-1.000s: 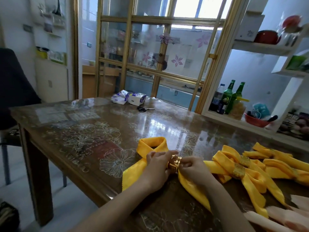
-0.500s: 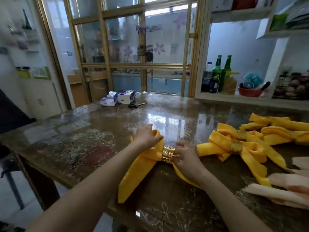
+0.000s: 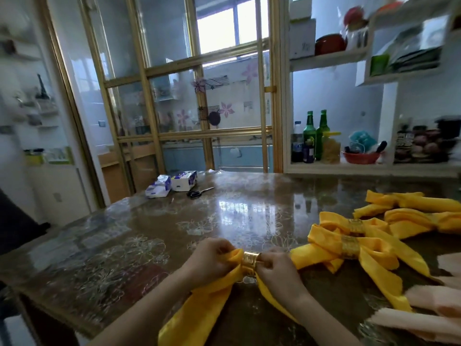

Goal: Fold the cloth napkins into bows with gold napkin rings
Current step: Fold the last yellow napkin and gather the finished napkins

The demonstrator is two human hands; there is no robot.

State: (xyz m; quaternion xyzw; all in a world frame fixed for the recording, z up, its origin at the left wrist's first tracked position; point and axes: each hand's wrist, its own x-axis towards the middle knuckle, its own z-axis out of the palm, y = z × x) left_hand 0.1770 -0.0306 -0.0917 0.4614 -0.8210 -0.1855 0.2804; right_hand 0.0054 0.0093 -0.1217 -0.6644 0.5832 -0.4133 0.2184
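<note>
My left hand (image 3: 212, 263) pinches the limp, probably slippery yellow cloth napkin (image 3: 199, 313) just beside the rigid gold metal napkin ring (image 3: 249, 264); my right hand (image 3: 277, 272), fingers curled, grips the cloth opposite

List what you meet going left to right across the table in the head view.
Two white-and-blue tissue packs → black-handled scissors → left hand gripping the yellow cloth napkin → gold metal napkin ring → right hand pinching that ring → nearest finished yellow napkin bow.
</note>
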